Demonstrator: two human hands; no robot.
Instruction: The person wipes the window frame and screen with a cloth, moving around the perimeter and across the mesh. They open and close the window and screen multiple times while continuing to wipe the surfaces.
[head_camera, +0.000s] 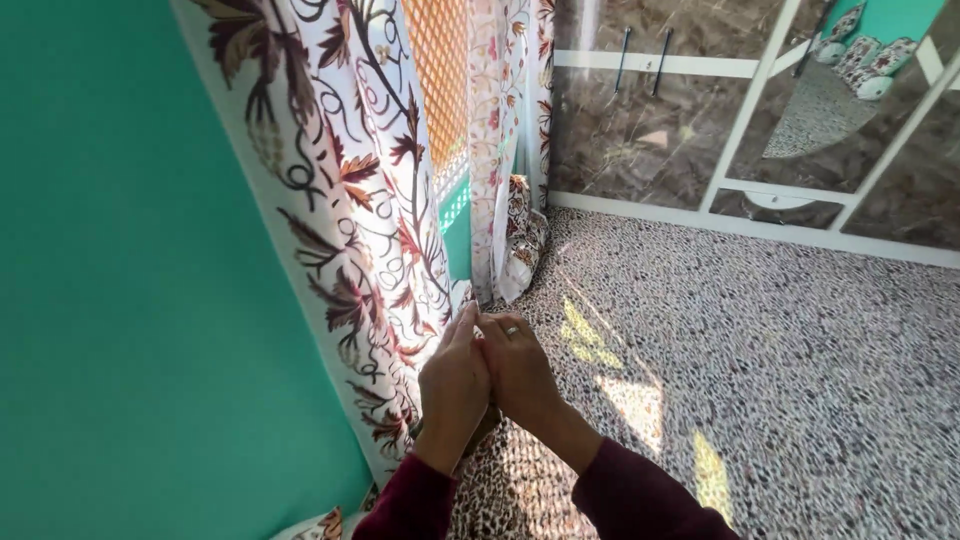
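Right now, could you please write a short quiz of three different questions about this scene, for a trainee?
1. True or false: the left hand and the right hand touch each other in front of the floral curtain.
2. Which hand wears a ring? A) left B) right
3. Fill in: the wall left of the curtain is ____ in colour.

Key: 1 true; 2 B; 3 green.
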